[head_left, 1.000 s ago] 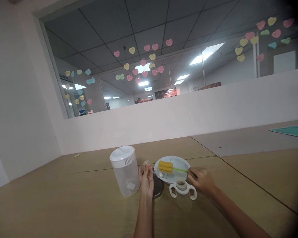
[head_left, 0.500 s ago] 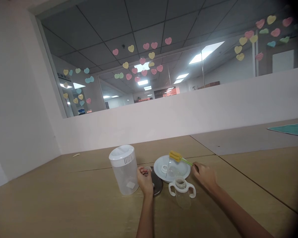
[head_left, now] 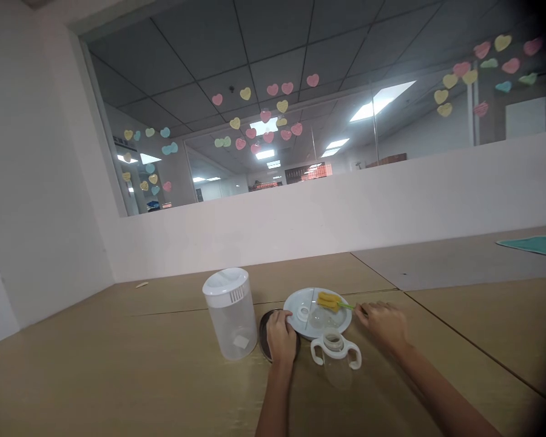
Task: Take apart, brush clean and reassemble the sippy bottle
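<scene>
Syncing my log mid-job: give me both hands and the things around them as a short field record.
left hand: over dark round disc, at left rim of white round plate; grip unclear
right hand: holds green-handled brush with yellow sponge head
sponge head: at plate's right side; contact unclear
on plate: small white ring, left part
clear bottle with white two-handled collar: uncovered mouth, nearer camera than plate
frosted cylindrical container with white lid: left of disc
</scene>
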Motion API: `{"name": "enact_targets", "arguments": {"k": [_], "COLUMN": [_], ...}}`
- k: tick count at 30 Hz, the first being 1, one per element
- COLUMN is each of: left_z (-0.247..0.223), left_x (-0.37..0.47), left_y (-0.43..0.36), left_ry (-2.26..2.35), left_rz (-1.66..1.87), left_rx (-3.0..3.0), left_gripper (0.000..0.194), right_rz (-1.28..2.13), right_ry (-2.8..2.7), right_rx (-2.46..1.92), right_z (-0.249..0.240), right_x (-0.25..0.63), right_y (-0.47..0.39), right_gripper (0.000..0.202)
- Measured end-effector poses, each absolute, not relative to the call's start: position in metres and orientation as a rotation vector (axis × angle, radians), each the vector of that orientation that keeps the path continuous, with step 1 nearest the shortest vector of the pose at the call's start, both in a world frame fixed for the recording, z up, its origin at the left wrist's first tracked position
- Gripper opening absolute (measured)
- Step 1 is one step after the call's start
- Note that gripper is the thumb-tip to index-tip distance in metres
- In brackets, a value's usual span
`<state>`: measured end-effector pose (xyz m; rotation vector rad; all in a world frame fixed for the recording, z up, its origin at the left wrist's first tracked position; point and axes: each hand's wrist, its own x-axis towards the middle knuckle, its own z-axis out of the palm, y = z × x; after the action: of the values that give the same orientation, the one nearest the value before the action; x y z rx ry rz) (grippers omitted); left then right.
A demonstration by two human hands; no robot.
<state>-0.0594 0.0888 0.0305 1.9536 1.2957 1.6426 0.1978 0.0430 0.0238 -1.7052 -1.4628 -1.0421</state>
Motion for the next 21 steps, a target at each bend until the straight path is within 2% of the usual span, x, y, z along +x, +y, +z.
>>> {"name": "enact_targets", "arguments": {"k": [5, 9, 13, 21], "left_z": [0.036, 0.031, 0.027, 0.027], "left_x": [-0.050, -0.045, -0.043, -0.040], "left_y": [0.080, 0.077, 0.079, 0.074], "left_ry": [1.109, 1.079, 1.046, 1.021], "left_rz": [1.520, 1.405, 1.452, 1.418], "left_rx": [2.151, 2.196, 2.154, 2.178], "left_gripper": [0.011, 0.019, 0.024, 0.016], "right_rz": [-1.017, -1.015, -0.981, -0.943], "right_ry": [-1.519, -1.544, -1.569, -1.619], "right_rx": [-1.687, -1.593, -1.575, -1.684], "right_z": [0.032, 0.036, 0.037, 0.038], "right_x": [0.193, 0.188, 0.188, 0.196], "right_y": [0.039, 0.037, 0.037, 0.036], "right_gripper": [0.047, 0.048, 0.045, 0.041]}}
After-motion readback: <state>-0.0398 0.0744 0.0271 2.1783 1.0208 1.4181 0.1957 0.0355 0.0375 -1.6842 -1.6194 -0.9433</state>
